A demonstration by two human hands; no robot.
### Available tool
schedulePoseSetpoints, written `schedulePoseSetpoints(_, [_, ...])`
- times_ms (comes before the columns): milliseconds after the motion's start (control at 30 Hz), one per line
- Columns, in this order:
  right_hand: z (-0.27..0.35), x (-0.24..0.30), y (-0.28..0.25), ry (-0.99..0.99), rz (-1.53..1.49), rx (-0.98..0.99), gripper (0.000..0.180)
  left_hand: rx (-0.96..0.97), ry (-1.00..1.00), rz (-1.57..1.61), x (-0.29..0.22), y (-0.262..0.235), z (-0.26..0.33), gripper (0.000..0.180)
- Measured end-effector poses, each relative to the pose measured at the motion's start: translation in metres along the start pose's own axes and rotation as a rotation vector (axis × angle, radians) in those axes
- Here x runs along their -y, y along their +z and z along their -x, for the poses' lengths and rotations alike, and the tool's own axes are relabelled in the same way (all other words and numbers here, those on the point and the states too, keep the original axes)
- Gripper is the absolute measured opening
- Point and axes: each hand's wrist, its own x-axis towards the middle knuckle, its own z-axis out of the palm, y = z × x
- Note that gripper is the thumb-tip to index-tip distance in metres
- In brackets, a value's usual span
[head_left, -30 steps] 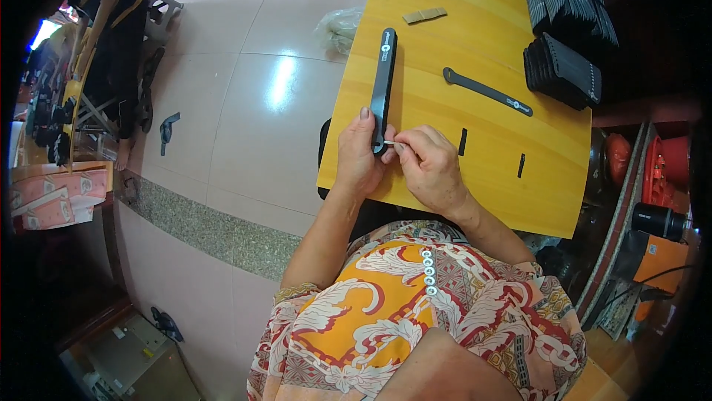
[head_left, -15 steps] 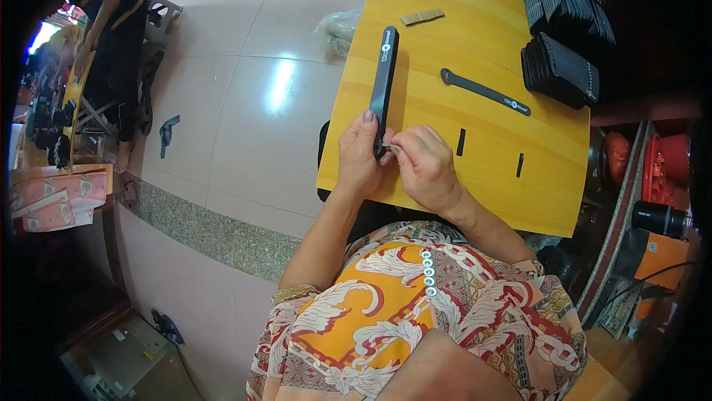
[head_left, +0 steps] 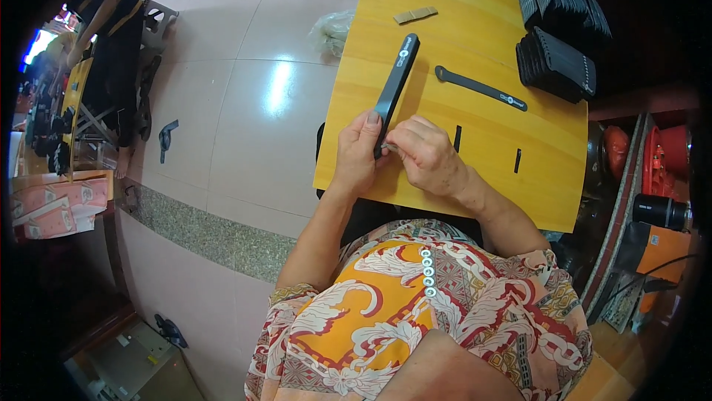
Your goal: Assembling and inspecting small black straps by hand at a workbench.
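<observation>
Currently, the left hand [head_left: 357, 150] grips the lower end of a black strap bundle [head_left: 398, 75], thumb on its upper face. Compared with half a second ago, the bundle's far end leans farther right over the yellow table [head_left: 534, 201]; the grip itself is unchanged. The right hand [head_left: 426, 147] forms a narrow pinch at the same lower end, on a small pale piece [head_left: 391, 147]. Less of this piece shows than one second ago; whether it is attached to the bundle cannot be determined. By judgement, fine handling stays at the lower end, while the tilt moves the clearance concern to the far end.

Clearances, left to right: the table's left edge runs near the left hand, with tiled floor [head_left: 222, 104] beyond. A tan strip [head_left: 415, 15] lies near the bundle's tip. Yellow surface separates that tip from a loose strap [head_left: 482, 90]. A short black strip [head_left: 457, 138] lies just beside the right hand. The right forearm crosses the front edge. A black stack [head_left: 556, 67] stands well apart, at the right edge.
</observation>
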Motion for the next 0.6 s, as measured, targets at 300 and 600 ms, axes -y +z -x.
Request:
schedulePoseSetpoints(300, [-0.005,-0.007,-0.01,0.066,-0.219,0.14,0.007,0.068,-0.106,-0.006,-0.004,0.0,0.002,0.03])
schedulePoseSetpoints(600, [0.004,0.004,-0.003,0.183,-0.211,0.039,0.008,0.078,-0.1,-0.069,-0.005,-0.001,0.002,0.029])
